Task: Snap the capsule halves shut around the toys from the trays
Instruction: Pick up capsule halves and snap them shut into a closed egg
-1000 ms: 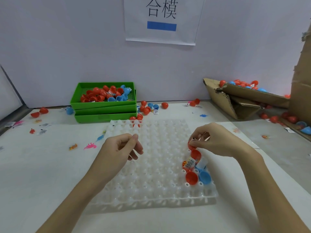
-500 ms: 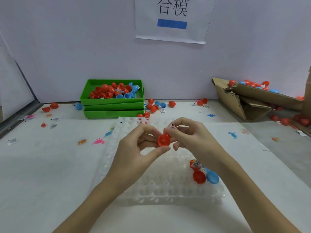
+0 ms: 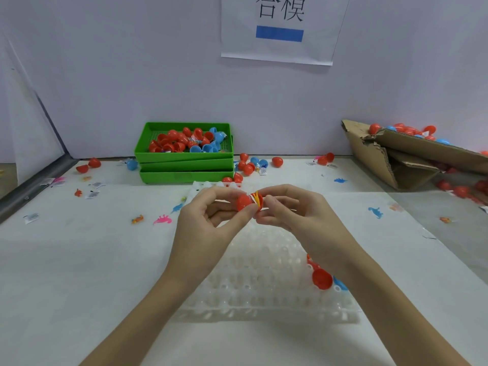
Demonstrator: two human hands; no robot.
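My left hand (image 3: 211,220) pinches one red capsule half (image 3: 243,202) between thumb and fingers. My right hand (image 3: 295,210) pinches the other red half (image 3: 260,200) right against it. A yellow and white toy packet (image 3: 255,197) sticks out of the gap between the two halves. Both hands hover above the far part of the clear dimpled tray (image 3: 264,294). On the tray's right side lie a red capsule half (image 3: 321,278) and a blue one (image 3: 340,283), partly hidden by my right forearm.
Stacked green trays (image 3: 184,165) at the back hold many red and blue capsule halves. Loose capsules (image 3: 248,167), small toys (image 3: 162,220) and paper slips are scattered on the white table. A torn cardboard box (image 3: 396,159) with more capsules lies at the back right.
My right hand lifted a red piece from the tray's right side and met my left hand above the tray. The two halves are now pressed close, with the toy packet between them.
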